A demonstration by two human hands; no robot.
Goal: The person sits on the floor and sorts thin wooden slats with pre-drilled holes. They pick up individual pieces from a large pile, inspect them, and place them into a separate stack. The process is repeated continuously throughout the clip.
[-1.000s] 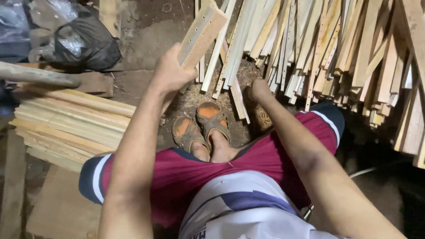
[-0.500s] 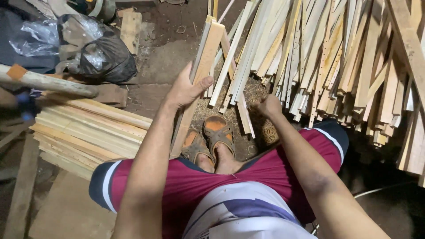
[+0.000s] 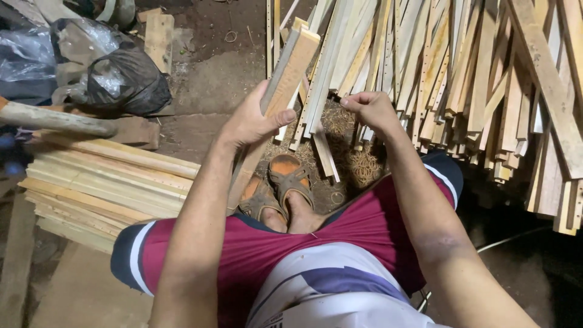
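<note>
At the far left a neat stack of wooden slats (image 3: 103, 182) lay on the dirt floor (image 3: 212, 79), with a grey pipe-like pole (image 3: 54, 118) resting across its upper edge and black plastic bags (image 3: 115, 79) behind it. The left hand (image 3: 252, 121) was raised with the forearm angled up from the knee, wrist cocked back, its grip closed around a bundle of slats (image 3: 285, 82); the thumb pressed across the near face and the fingers wrapped the far side. The bundle stood steeply tilted, its lower end down beside the sandalled feet (image 3: 282, 188) and its upper end leaning toward the loose heap. Held only near the middle, the bundle seemed liable to fan apart or slide through the palm, and a slipped slat would probably have dropped onto the toes just beneath it. The right hand (image 3: 370, 109) reached forward with the elbow bent outward, fingers curled in a narrow pinch at the ends of thin strips in the loose pile of slats (image 3: 461, 79); whether it actually held one could not be told for certain. That pile leaned in many directions against itself, so pulling a piece from its lower ends might well have shifted its neighbours and sent several sliding down toward the legs, and the rough sawn edges looked likely to leave splinters in bare fingers.
</note>
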